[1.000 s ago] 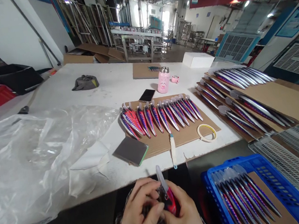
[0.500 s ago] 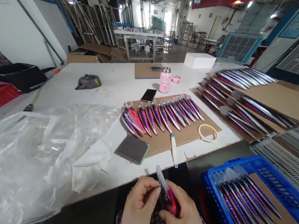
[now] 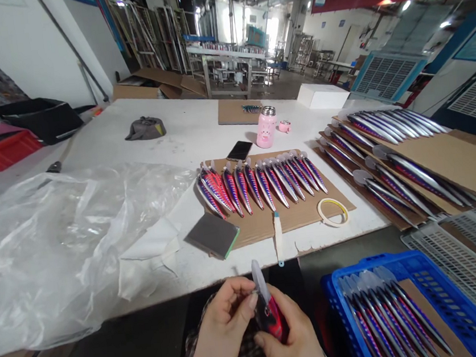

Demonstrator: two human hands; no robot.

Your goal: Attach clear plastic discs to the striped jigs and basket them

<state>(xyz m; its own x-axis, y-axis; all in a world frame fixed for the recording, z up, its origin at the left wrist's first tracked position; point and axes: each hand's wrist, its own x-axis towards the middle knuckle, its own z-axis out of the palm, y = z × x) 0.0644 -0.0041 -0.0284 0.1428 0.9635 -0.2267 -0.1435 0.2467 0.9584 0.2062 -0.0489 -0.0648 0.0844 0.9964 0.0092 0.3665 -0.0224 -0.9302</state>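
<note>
Head view: a red-pink fishing lure point(image 3: 272, 319) stands upright, clear lip up, below the edge of the white table point(image 3: 197, 275), closed in the right hand point(image 3: 293, 338), which seems to steady it. The curled left hand point(image 3: 222, 323) meets its side; whether it pinches anything, I cannot tell. Ahead, painted lures point(image 3: 265, 187) lie side by side on a cardboard sheet point(image 3: 298, 220), seemingly spaced to stay apart; others lie in a blue plastic crate point(image 3: 385, 262) at right.
</note>
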